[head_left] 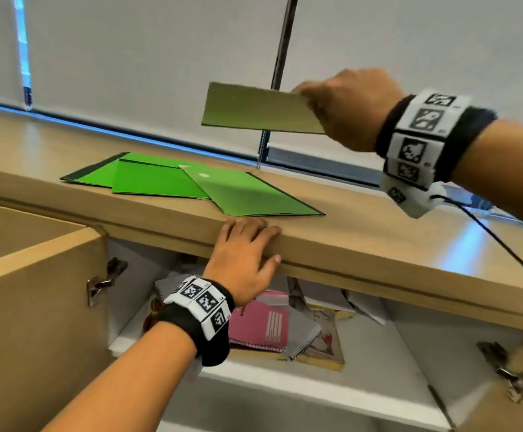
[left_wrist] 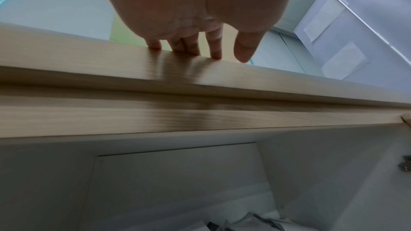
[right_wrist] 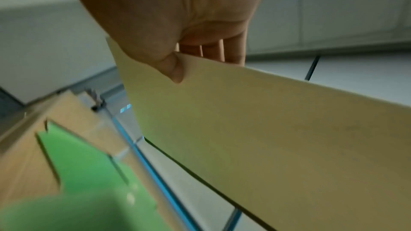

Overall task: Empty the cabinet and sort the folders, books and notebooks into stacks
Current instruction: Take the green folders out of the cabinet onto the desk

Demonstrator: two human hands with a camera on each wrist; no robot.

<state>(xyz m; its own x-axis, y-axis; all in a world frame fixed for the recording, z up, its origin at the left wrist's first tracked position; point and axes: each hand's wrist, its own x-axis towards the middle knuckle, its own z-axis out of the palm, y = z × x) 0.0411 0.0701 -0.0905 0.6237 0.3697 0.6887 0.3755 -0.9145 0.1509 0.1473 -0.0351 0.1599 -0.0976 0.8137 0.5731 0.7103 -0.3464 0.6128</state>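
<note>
right hand [head_left: 344,107] pinches folder [head_left: 260,109] corner, left hand [head_left: 244,247] flat on counter [head_left: 378,244]; thin grip may slip

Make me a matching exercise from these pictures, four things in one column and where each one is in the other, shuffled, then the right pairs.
Things:
1. olive folder
2. green folders
3. pink notebook
4. left hand

Places:
A. lying fanned out on the countertop
B. resting on the countertop's front edge
C. held in the air by the right hand
D. on the shelf inside the open cabinet

Pairs: 1-C, 2-A, 3-D, 4-B
</note>
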